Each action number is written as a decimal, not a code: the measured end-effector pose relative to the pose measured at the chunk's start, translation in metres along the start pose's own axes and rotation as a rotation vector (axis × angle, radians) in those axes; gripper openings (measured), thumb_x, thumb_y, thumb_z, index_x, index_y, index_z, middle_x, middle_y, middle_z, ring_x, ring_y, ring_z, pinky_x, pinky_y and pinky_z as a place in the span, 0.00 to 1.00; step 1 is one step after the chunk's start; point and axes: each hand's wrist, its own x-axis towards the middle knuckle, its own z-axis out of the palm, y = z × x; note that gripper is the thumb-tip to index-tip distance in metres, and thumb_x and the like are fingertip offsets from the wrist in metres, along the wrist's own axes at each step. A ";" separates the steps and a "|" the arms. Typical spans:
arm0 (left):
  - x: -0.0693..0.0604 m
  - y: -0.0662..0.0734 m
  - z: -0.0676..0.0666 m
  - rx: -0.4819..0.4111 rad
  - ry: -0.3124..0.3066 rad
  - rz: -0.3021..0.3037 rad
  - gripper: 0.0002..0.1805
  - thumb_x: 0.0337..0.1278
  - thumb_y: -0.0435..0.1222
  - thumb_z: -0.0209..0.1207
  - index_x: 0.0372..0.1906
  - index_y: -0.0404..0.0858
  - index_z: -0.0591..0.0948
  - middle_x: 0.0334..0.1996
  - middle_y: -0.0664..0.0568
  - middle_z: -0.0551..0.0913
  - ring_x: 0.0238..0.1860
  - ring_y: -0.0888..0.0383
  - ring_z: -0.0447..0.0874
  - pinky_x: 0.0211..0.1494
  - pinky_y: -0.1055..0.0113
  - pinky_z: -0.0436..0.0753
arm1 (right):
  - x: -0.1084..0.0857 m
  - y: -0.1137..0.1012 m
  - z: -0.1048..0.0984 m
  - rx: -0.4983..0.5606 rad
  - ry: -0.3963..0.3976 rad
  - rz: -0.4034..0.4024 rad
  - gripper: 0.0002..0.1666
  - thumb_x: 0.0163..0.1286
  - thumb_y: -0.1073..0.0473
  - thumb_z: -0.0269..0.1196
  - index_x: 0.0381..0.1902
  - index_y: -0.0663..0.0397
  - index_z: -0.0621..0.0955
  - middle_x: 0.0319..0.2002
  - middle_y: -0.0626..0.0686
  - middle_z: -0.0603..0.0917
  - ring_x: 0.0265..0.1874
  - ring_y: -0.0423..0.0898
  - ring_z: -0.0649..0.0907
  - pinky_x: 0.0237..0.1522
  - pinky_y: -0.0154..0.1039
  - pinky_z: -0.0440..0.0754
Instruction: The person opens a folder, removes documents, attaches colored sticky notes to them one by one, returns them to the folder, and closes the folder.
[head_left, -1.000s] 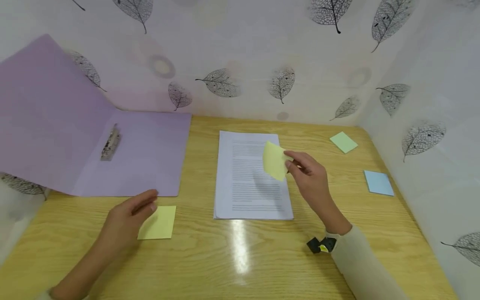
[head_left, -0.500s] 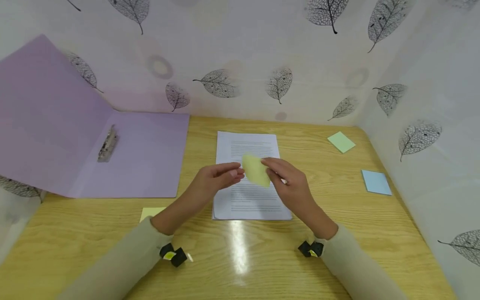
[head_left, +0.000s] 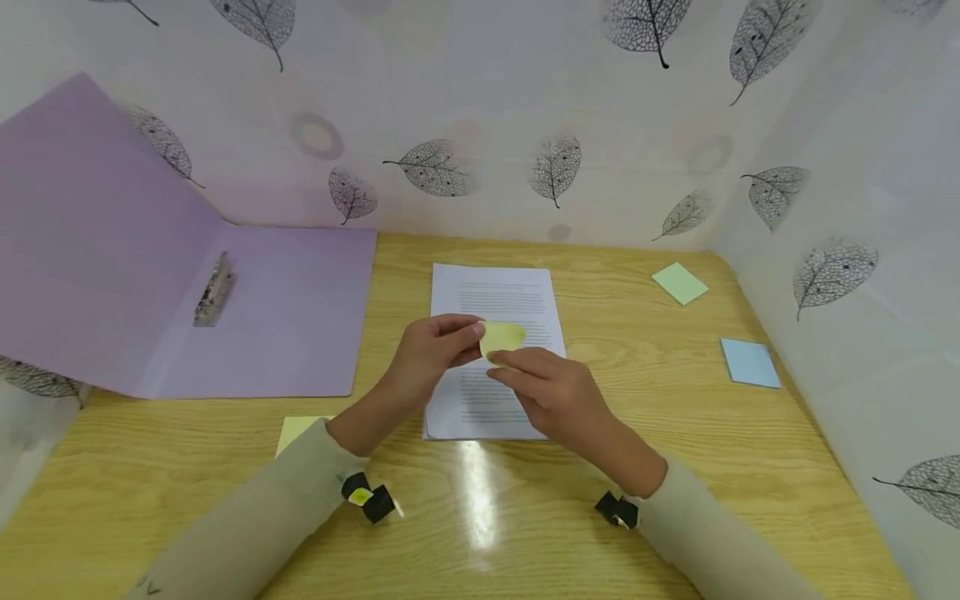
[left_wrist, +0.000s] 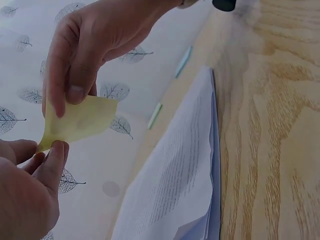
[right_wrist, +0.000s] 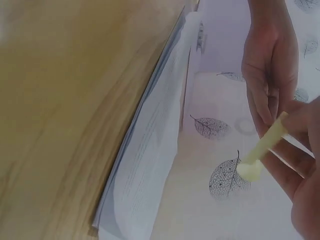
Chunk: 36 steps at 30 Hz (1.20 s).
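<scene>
The left hand (head_left: 423, 354) is pinching one end of a yellow sticky note (head_left: 502, 335) above the printed sheets (head_left: 487, 292), while the right hand (head_left: 558, 392) seems to be pinching it too, its grip being partly hidden. Another yellow note (head_left: 294, 428) is lying near the open purple folder (head_left: 300, 308); the green pad (head_left: 680, 283) and blue pad (head_left: 750, 363) are resting farther right.

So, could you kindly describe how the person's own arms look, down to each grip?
The left sleeve and right sleeve are long and pale beige; the left bears a small dark mark. Blocky black gadgets sit at the wrists: the left gadget has a yellow patch, the right gadget a pale one. The left grip and right grip wear no gloves.
</scene>
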 end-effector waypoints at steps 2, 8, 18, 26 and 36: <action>0.000 0.000 -0.001 0.005 0.039 0.005 0.17 0.68 0.34 0.62 0.55 0.26 0.81 0.50 0.37 0.85 0.46 0.56 0.89 0.52 0.64 0.86 | -0.001 0.001 -0.001 0.019 -0.044 -0.003 0.12 0.73 0.67 0.60 0.46 0.53 0.88 0.55 0.53 0.85 0.53 0.50 0.85 0.47 0.41 0.87; 0.000 0.000 -0.003 0.028 0.116 0.011 0.16 0.67 0.33 0.62 0.53 0.27 0.82 0.48 0.40 0.87 0.43 0.58 0.90 0.50 0.64 0.87 | -0.009 0.011 -0.007 0.299 -0.018 0.093 0.11 0.70 0.66 0.63 0.47 0.55 0.88 0.55 0.57 0.84 0.55 0.52 0.82 0.57 0.40 0.81; -0.002 -0.005 -0.003 0.079 0.092 -0.020 0.15 0.68 0.33 0.62 0.54 0.28 0.82 0.48 0.39 0.85 0.43 0.58 0.89 0.48 0.65 0.88 | -0.001 0.022 -0.005 0.107 0.071 0.419 0.17 0.64 0.67 0.71 0.51 0.59 0.85 0.43 0.54 0.84 0.36 0.47 0.84 0.31 0.40 0.86; -0.003 -0.009 -0.012 0.196 0.057 -0.021 0.16 0.69 0.36 0.62 0.56 0.32 0.81 0.44 0.44 0.83 0.42 0.55 0.87 0.49 0.60 0.88 | 0.005 0.026 -0.003 0.326 -0.028 0.650 0.08 0.70 0.66 0.66 0.46 0.56 0.87 0.38 0.51 0.87 0.35 0.45 0.84 0.35 0.34 0.84; 0.000 -0.021 -0.044 0.590 0.006 -0.047 0.12 0.70 0.42 0.60 0.48 0.40 0.86 0.42 0.49 0.86 0.38 0.54 0.82 0.40 0.64 0.84 | 0.008 0.036 0.024 0.558 -0.279 0.984 0.08 0.72 0.60 0.65 0.47 0.52 0.87 0.38 0.52 0.88 0.30 0.52 0.82 0.30 0.38 0.83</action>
